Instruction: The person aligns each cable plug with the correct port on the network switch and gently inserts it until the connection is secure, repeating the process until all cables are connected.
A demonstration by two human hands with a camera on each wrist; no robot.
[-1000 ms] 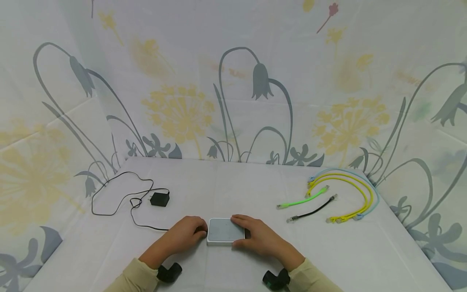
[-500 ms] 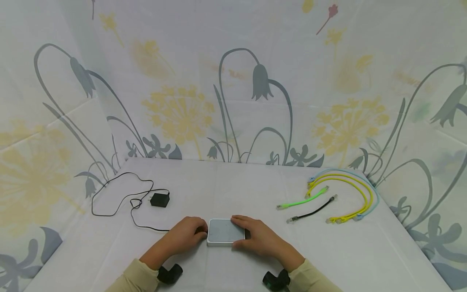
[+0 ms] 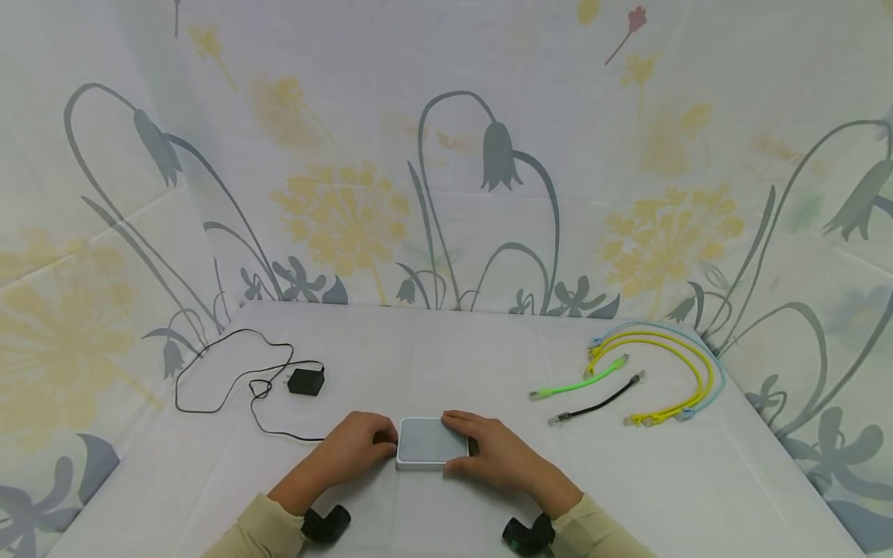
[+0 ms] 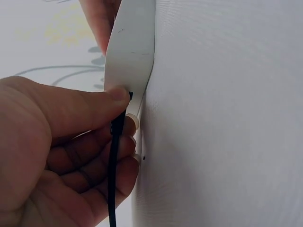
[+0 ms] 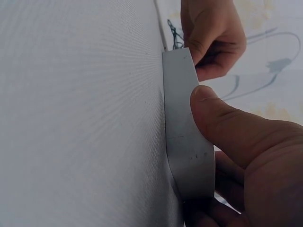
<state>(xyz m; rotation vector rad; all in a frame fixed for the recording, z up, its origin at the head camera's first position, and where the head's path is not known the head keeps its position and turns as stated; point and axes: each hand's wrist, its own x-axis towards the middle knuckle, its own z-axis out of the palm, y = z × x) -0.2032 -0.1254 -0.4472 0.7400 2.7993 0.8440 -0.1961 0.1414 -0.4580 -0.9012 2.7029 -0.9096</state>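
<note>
A flat white box with a grey top (image 3: 424,442) lies on the white table between the hands. My right hand (image 3: 501,456) grips its right end, thumb on the near side and fingers over the far side. At the box's left side, my left hand (image 3: 354,448) pinches a black cable plug (image 4: 118,124) between thumb and fingers. The plug's tip meets the box's side wall (image 4: 130,52); how deep it sits cannot be seen. From the plug, a thin black cord (image 3: 289,437) runs left in loose loops to a black power adapter (image 3: 305,381).
At the right lie a short green network cable (image 3: 579,385), a short black one (image 3: 598,407), yellow ones (image 3: 706,380) and a light blue one (image 3: 722,381). A flower-printed cloth (image 3: 453,194) hangs behind the table. Black wrist cameras (image 3: 326,525) sit by both cuffs.
</note>
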